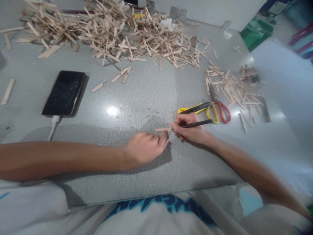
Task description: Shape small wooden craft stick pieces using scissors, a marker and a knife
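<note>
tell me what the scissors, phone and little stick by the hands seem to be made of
Scissors: grey blades look like metal; the smooth, evenly coloured red and yellow handles, probably plastic.
Phone: its dark front looks like glass, showing glossy reflections; the edge's material is unclear.
Little stick: probably plain wood, judging by its pale tan, matte look.

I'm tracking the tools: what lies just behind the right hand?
Just beyond the right hand lies what looks like a yellow-and-black box cutter, with scissors beside it. Anything the hand covers, perhaps the cutter's near edge, can't be seen.
</note>
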`<state>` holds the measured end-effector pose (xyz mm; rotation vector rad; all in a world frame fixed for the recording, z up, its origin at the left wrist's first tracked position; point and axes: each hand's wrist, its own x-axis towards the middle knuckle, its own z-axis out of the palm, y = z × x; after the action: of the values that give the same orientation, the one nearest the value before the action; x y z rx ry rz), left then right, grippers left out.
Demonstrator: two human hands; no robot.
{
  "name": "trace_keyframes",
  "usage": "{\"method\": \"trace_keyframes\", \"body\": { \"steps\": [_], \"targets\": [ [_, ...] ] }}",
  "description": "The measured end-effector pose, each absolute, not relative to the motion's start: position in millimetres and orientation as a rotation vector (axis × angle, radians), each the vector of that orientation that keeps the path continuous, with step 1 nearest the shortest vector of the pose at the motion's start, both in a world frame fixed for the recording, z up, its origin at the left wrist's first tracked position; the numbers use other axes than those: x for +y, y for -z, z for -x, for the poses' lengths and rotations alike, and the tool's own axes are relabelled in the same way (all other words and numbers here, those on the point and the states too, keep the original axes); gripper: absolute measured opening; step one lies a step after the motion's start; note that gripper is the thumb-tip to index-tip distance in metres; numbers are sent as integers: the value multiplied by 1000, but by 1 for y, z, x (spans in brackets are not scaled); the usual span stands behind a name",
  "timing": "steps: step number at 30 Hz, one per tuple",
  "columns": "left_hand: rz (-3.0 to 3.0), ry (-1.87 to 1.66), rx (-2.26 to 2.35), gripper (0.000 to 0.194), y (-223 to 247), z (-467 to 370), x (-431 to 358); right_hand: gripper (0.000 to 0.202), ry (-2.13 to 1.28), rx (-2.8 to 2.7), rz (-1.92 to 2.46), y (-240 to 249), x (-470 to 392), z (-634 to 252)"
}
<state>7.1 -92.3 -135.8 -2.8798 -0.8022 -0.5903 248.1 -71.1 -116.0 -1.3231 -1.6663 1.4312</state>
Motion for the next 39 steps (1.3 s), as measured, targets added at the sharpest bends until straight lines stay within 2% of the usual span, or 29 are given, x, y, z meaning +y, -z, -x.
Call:
{"method": "trace_keyframes", "body": {
  "steps": [15,22,39],
  "targets": [
    [2804,595,-681,33,138,-9,-89,46,-1442,-1630,1320,115,-72,-246],
    [2717,623,-651,40,135,-11,-88,47,-1451,-1615,1319,116,-72,-246],
    [2680,662,-631,40,137,-11,-87,47,-1475,-1635,1289,118,-71,-248]
  ]
}}
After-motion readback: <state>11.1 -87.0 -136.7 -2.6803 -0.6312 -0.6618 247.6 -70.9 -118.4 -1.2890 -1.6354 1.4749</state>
